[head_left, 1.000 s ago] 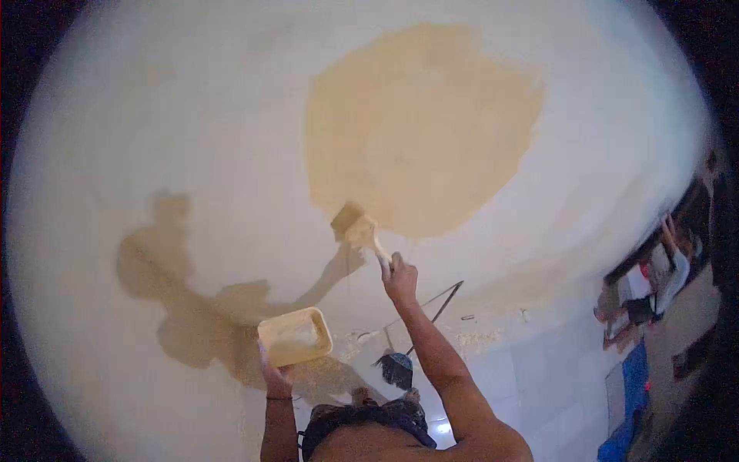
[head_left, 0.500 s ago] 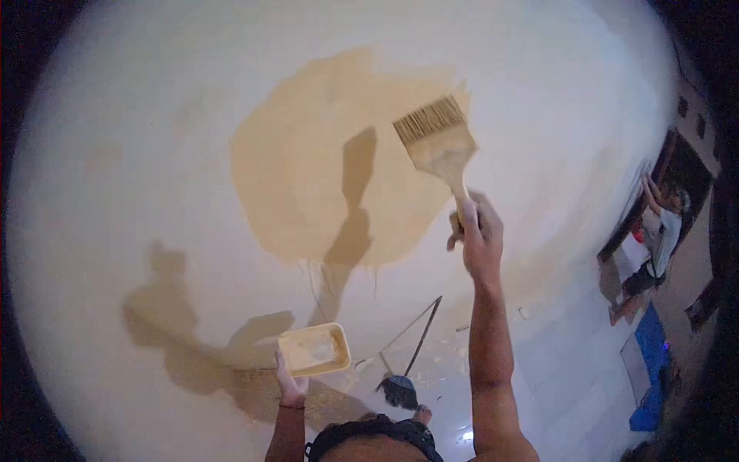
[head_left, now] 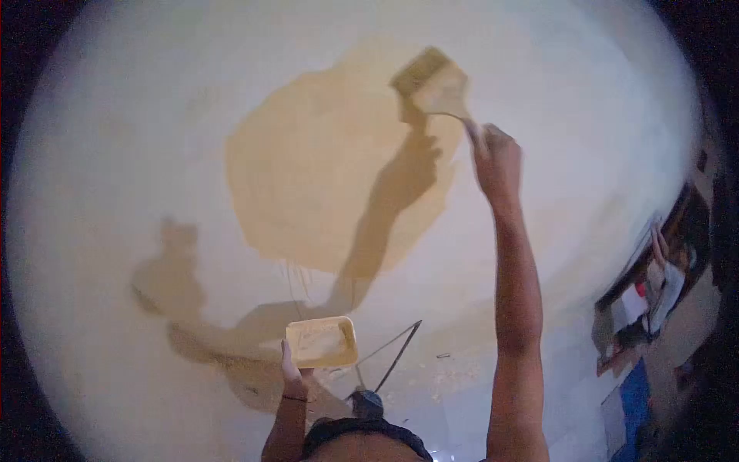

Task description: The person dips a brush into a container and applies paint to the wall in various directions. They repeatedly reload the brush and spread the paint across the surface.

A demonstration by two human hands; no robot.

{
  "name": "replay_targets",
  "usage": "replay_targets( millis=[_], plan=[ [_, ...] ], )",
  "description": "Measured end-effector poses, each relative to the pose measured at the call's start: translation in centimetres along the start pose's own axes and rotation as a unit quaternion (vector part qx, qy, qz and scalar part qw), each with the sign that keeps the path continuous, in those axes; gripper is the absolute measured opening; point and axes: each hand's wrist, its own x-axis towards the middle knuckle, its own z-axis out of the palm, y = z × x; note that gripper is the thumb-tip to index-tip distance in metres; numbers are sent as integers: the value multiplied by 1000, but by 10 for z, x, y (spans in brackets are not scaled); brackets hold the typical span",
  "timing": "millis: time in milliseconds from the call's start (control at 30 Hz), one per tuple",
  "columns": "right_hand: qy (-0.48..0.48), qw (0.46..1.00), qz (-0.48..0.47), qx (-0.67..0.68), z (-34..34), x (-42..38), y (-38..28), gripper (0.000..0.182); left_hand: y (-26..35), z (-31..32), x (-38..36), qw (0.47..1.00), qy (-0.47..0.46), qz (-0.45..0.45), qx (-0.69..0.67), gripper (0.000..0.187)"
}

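High on the pale wall [head_left: 154, 100], my right hand [head_left: 499, 158] is closed round the handle of a wide paint brush [head_left: 443, 85]. The bristles point up and left, over the upper right part of a large yellow-cream paint patch [head_left: 308, 162]. Whether they press on the wall is hard to tell, as the brush is blurred. Low in the view, my left hand [head_left: 294, 377] grips the left lower side of a shallow cream tray [head_left: 323, 343] with paint residue inside. Shadows of my arm and the brush fall across the patch.
A long-handled tool [head_left: 399, 356] with a dark head stands near the bottom centre. At the far right another person [head_left: 666, 289] is beside a dark opening, with arms raised. Blue material [head_left: 635, 400] lies on the floor below that person.
My right hand and the brush have moved upward, and their shadow has shifted up and right. The tray in my left hand sits slightly further right and is turned a little.
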Motion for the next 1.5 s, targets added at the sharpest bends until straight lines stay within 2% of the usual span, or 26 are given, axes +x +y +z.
replay_targets(
  millis=[33, 67, 100, 167, 233, 300, 333, 400, 500, 567, 667, 767, 833, 867, 900, 967, 1067, 1133, 1167, 1300, 1400, 1467, 1500],
  plan=[
    [-76, 984, 154, -42, -25, 7, -12, 47, 5, 13, -6, 1000, 6, -1, 30, 55],
    [-92, 984, 121, -89, -35, 13, -3, 52, 10, 24, -9, 998, 12, -2, 63, 57],
    [-98, 974, 194, -65, -44, 19, -3, 54, 8, 22, -7, 998, 20, 2, 62, 57],
    [-68, 987, 145, -34, -39, 23, -8, 54, -3, 1, 0, 993, 59, -13, 105, 59],
    [-68, 989, 107, 76, -23, 42, -43, 53, -5, 3, -2, 991, 63, 17, 114, 61],
    [-74, 995, 49, 43, 5, 61, -73, 54, 3, 24, -9, 990, 56, 50, 122, 63],
    [-66, 996, 52, 38, 6, 68, -82, 54, 15, 45, -26, 992, 41, 27, 120, 60],
    [-145, 985, 89, 10, 3, 86, -87, 55, 24, 71, -35, 993, 23, 8, 119, 58],
    [-146, 984, 95, -32, -27, 99, -40, 57, 23, 93, -42, 994, 72, 6, 87, 59],
    [-157, 974, 162, 3, -57, 100, -21, 59, 31, 93, -48, 998, 12, 19, 56, 60],
    [-173, 971, 158, -38, -73, 115, 5, 62, 36, 112, -50, 995, 27, 19, 96, 60],
    [-133, 978, 162, 8, -98, 149, -14, 62, 40, 137, -58, 997, 43, 10, 64, 62],
    [-103, 988, 105, 39, -83, 162, -29, 63, 36, 138, -58, 995, 56, 9, 88, 62],
    [-98, 988, 109, 36, -90, 184, -32, 63, 46, 156, -65, 991, 76, 12, 108, 62],
    [-133, 984, 119, 10, -90, 190, -34, 63, 44, 157, -66, 991, 71, 11, 112, 62],
    [-168, 977, 130, -17, -97, 193, -30, 63, 43, 151, -62, 999, 34, 15, 14, 62],
    [-162, 978, 121, -51, -110, 188, 0, 61, 48, 148, -61, 996, 58, 20, 61, 60],
    [-188, 964, 174, -67, -130, 189, 17, 60, 64, 184, -78, 998, 53, 2, 34, 60],
    [-190, 964, 171, -68, -132, 197, 20, 60, 72, 204, -80, 999, 37, -10, 14, 60],
    [-136, 970, 198, 25, -143, 234, 7, 61, 77, 229, -88, 998, 30, -3, 58, 60],
    [-92, 978, 164, 85, -135, 256, -10, 59, 73, 236, -86, 999, 30, -4, 26, 61],
    [-147, 969, 184, 72, -121, 249, -9, 57, 78, 256, -101, 989, 47, 60, 128, 62],
    [-150, 968, 185, 74, -99, 216, -12, 57, 75, 228, -88, 989, 51, 61, 129, 62]
  ],
)
